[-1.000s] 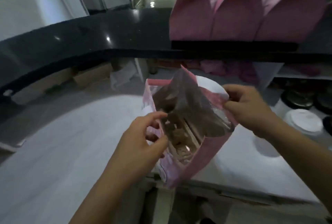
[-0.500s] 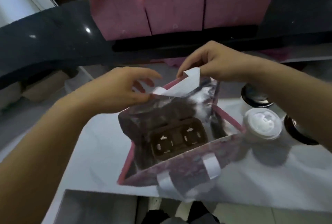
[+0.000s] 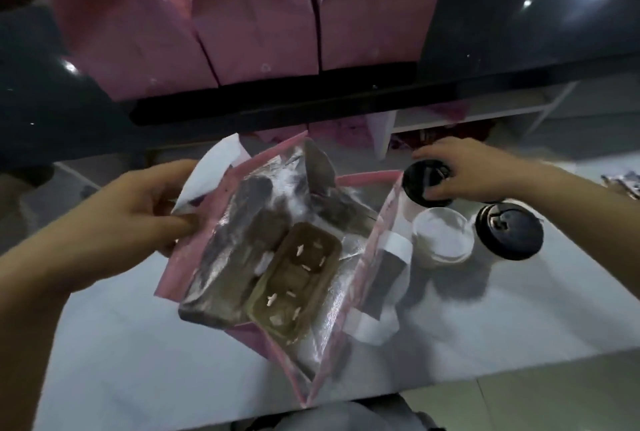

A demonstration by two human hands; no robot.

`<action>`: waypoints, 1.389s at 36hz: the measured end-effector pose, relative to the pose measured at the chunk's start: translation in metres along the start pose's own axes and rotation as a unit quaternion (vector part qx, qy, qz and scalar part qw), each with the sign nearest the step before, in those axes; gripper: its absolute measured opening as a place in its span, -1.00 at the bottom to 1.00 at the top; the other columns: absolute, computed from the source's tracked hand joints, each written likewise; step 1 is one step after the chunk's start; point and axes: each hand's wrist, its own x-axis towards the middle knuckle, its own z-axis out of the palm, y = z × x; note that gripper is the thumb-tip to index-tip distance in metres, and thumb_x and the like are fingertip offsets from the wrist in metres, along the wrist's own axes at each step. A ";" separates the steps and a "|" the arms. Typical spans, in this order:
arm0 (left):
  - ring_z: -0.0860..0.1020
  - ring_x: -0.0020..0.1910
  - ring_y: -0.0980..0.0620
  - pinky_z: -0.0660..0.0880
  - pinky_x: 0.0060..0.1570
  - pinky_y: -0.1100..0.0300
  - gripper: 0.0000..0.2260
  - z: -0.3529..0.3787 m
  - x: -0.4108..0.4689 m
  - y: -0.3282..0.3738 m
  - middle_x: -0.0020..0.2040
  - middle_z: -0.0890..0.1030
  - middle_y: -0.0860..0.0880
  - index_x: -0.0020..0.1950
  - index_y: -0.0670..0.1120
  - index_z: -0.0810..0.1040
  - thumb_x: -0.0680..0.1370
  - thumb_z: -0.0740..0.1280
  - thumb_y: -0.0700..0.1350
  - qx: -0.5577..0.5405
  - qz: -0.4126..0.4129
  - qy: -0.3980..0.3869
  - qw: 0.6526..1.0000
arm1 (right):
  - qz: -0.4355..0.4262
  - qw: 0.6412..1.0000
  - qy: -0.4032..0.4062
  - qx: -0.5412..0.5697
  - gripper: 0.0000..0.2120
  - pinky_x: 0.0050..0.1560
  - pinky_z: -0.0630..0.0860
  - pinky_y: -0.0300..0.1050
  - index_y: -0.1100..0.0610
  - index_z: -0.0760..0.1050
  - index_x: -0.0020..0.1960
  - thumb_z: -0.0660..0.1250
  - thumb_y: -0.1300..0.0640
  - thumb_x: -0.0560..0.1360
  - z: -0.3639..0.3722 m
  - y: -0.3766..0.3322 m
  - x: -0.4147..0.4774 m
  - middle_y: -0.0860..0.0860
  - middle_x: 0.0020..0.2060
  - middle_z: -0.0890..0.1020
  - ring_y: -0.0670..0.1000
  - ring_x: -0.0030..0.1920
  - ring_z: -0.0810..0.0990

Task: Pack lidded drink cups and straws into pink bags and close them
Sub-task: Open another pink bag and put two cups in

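The open pink bag (image 3: 183, 271) stands on the white counter (image 3: 138, 344) with its foil lining showing; a brown pulp carrier (image 3: 298, 278) sits in its bottom, with no cup in it yet; the left hand (image 3: 138, 216) pinches the bag's left rim and white flap, holding the mouth wide; the right hand (image 3: 460, 171) grasps the lid of a black-lidded cup (image 3: 420, 188) just right of the bag; a white-lidded cup (image 3: 441, 236) and a second black-lidded cup (image 3: 507, 235) wait beside it. Loading looks barely begun; no straws are visible; closing remains. Closed pink bags (image 3: 256, 25) line the dark ledge (image 3: 502, 32) behind; no writing is legible.
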 end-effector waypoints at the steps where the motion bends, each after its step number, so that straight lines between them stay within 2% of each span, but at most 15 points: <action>1: 0.71 -0.05 0.10 0.68 -0.25 0.06 -0.41 0.001 -0.001 -0.003 0.03 0.69 0.21 0.17 0.45 0.53 0.54 0.38 -0.31 -0.022 0.000 0.002 1.000 | 0.016 0.999 -0.006 -0.029 -0.25 0.34 0.40 0.16 -0.16 0.26 0.52 0.46 -0.18 0.40 0.004 0.001 0.002 0.03 0.45 0.38 0.16 0.39 0.40; 4: 0.71 -0.06 0.09 0.66 -0.29 0.17 -0.40 0.007 -0.004 -0.007 0.01 0.70 0.17 0.17 0.45 0.52 0.55 0.37 -0.32 -0.082 0.009 0.011 0.997 | 0.056 0.994 -0.023 -0.091 -0.17 0.33 0.30 0.20 -0.26 0.11 0.54 0.42 -0.26 0.38 0.015 -0.004 0.010 0.00 0.51 0.27 0.19 0.41 0.37; 7: 0.71 -0.07 0.04 0.65 -0.30 0.17 -0.34 0.017 -0.012 -0.009 -0.01 0.70 0.14 0.22 0.45 0.49 0.55 0.34 -0.39 -0.140 0.017 0.023 0.990 | 0.093 0.989 -0.047 -0.102 -0.16 0.32 0.21 0.23 -0.25 0.07 0.55 0.40 -0.26 0.39 0.022 -0.010 0.017 0.02 0.47 0.34 0.19 0.35 0.43; 11: 0.71 -0.05 -0.03 0.63 -0.30 0.15 -0.30 0.028 -0.024 -0.018 0.05 0.69 0.09 0.38 0.38 0.41 0.56 0.30 -0.42 -0.215 0.029 0.056 0.975 | 0.118 0.988 -0.039 -0.090 -0.16 0.33 0.18 0.25 -0.24 0.10 0.54 0.42 -0.23 0.37 0.025 -0.020 0.019 0.03 0.40 0.41 0.18 0.29 0.48; 15: 0.71 -0.04 -0.06 0.64 -0.26 0.11 -0.35 0.042 -0.033 -0.026 0.12 0.68 0.09 0.33 0.38 0.47 0.58 0.27 -0.40 -0.262 0.039 0.083 0.961 | 0.126 0.989 -0.005 -0.081 -0.18 0.32 0.22 0.25 -0.26 0.17 0.52 0.44 -0.24 0.34 0.018 -0.032 0.012 0.04 0.35 0.44 0.19 0.26 0.50; 19: 0.70 -0.02 -0.07 0.67 -0.20 0.03 -0.48 0.056 -0.036 -0.032 0.10 0.68 0.06 0.21 0.34 0.58 0.60 0.30 -0.33 -0.306 0.023 0.109 0.945 | 0.122 0.986 0.068 -0.090 -0.16 0.29 0.32 0.21 -0.21 0.21 0.51 0.47 -0.22 0.31 -0.002 -0.053 -0.003 0.09 0.36 0.45 0.23 0.26 0.50; 26: 0.70 -0.03 -0.02 0.65 -0.22 0.13 -0.59 0.059 -0.039 -0.039 0.09 0.69 0.15 0.25 0.21 0.62 0.63 0.26 -0.28 -0.318 0.030 0.074 0.945 | 0.101 0.960 0.249 -0.071 -0.19 0.20 0.47 0.30 -0.10 0.27 0.46 0.45 -0.14 0.26 -0.051 -0.116 -0.057 0.16 0.34 0.44 0.34 0.23 0.46; 28: 0.70 -0.01 0.04 0.66 -0.21 0.15 -0.63 0.056 -0.039 -0.042 0.08 0.70 0.18 0.28 0.21 0.59 0.62 0.29 -0.22 -0.311 0.040 0.059 0.948 | 0.068 0.948 0.307 -0.041 -0.20 0.21 0.48 0.28 -0.12 0.28 0.46 0.42 -0.17 0.25 -0.062 -0.141 -0.081 0.12 0.33 0.44 0.30 0.24 0.45; 31: 0.68 0.03 0.10 0.64 -0.22 0.22 -0.64 0.051 -0.039 -0.046 0.14 0.67 0.20 0.32 0.24 0.55 0.59 0.38 -0.11 -0.304 0.054 0.038 0.950 | -0.020 0.932 0.362 -0.005 -0.21 0.21 0.51 0.22 -0.17 0.31 0.45 0.37 -0.20 0.23 -0.071 -0.181 -0.117 -0.02 0.28 0.46 0.10 0.23 0.48; 33: 0.68 0.05 0.07 0.63 -0.21 0.20 -0.58 0.048 -0.038 -0.048 0.18 0.66 0.18 0.36 0.23 0.53 0.50 0.37 -0.01 -0.299 0.056 0.032 0.952 | -0.077 0.936 0.344 0.003 -0.24 0.14 0.55 0.22 -0.20 0.34 0.42 0.38 -0.21 0.22 -0.071 -0.207 -0.137 -0.11 0.24 0.47 0.04 0.20 0.50; 35: 0.68 0.06 0.03 0.63 -0.20 0.18 -0.55 0.047 -0.036 -0.051 0.18 0.66 0.16 0.36 0.22 0.53 0.47 0.35 -0.01 -0.297 0.064 0.026 0.952 | -0.105 0.951 0.291 -0.004 -0.23 -0.01 0.60 0.19 -0.22 0.35 0.41 0.37 -0.24 0.20 -0.064 -0.229 -0.146 -0.16 0.23 0.48 0.05 0.13 0.56; 39: 0.68 0.07 0.00 0.64 -0.18 0.14 -0.54 0.044 -0.033 -0.054 0.25 0.63 0.14 0.38 0.22 0.50 0.48 0.36 -0.01 -0.300 0.080 0.017 0.950 | -0.059 0.985 0.132 -0.090 -0.25 -0.20 0.54 -0.13 -0.32 0.22 0.39 0.22 -0.38 0.21 -0.036 -0.255 -0.127 -0.18 0.22 0.44 -0.01 -0.10 0.57; 42: 0.69 0.05 0.04 0.65 -0.21 0.17 -0.53 0.042 -0.031 -0.056 0.25 0.62 0.19 0.38 0.25 0.49 0.48 0.35 -0.04 -0.296 0.087 0.014 0.951 | -0.033 0.994 0.035 -0.096 -0.21 -0.05 0.52 -0.13 -0.21 0.14 0.49 0.29 -0.31 0.31 -0.007 -0.251 -0.091 -0.10 0.31 0.38 0.00 0.04 0.52; 45: 0.69 0.02 0.05 0.64 -0.24 0.21 -0.52 0.041 -0.031 -0.058 0.23 0.63 0.21 0.39 0.23 0.49 0.50 0.34 -0.11 -0.295 0.100 0.008 0.950 | -0.026 0.996 0.023 -0.088 -0.22 0.10 0.54 -0.01 -0.09 0.19 0.53 0.38 -0.19 0.39 0.021 -0.245 -0.058 0.03 0.33 0.39 0.13 0.18 0.51; 50: 0.69 0.01 0.05 0.62 -0.24 0.26 -0.50 0.040 -0.031 -0.063 0.24 0.63 0.20 0.43 0.20 0.47 0.57 0.33 -0.23 -0.291 0.109 0.007 0.950 | -0.025 0.996 -0.002 -0.083 -0.31 0.18 0.52 0.09 -0.03 0.29 0.48 0.46 0.01 0.40 0.049 -0.242 -0.021 0.05 0.26 0.37 0.15 0.22 0.42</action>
